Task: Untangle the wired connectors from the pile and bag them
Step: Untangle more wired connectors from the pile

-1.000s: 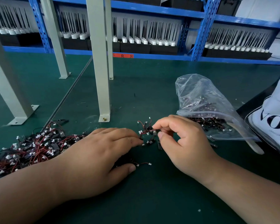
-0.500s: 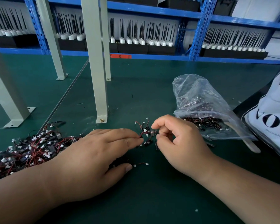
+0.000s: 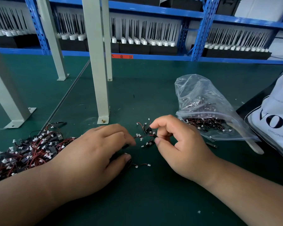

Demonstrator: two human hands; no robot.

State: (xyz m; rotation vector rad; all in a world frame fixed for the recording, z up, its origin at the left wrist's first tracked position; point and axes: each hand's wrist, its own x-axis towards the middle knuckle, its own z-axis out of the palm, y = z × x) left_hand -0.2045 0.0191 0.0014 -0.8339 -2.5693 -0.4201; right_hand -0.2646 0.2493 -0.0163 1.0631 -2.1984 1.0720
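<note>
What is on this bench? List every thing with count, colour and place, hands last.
pile of connectors: one, red and black wires with white plugs, on the mat at left, beside the left forearm
loose connectors: a few, same colours, between the hands
plastic bag: one, clear, on the mat right of the right hand, connectors inside
mat: one, dark green, covers the bench
posts: four, pale grey, standing on the mat
rack: one, blue, behind the bench
trays of rods: several, black with white bases, on the rack
white bag: one, black lettering, far right
left hand: rests on the mat, fingers relaxed
right hand: pinches the loose connectors
</note>
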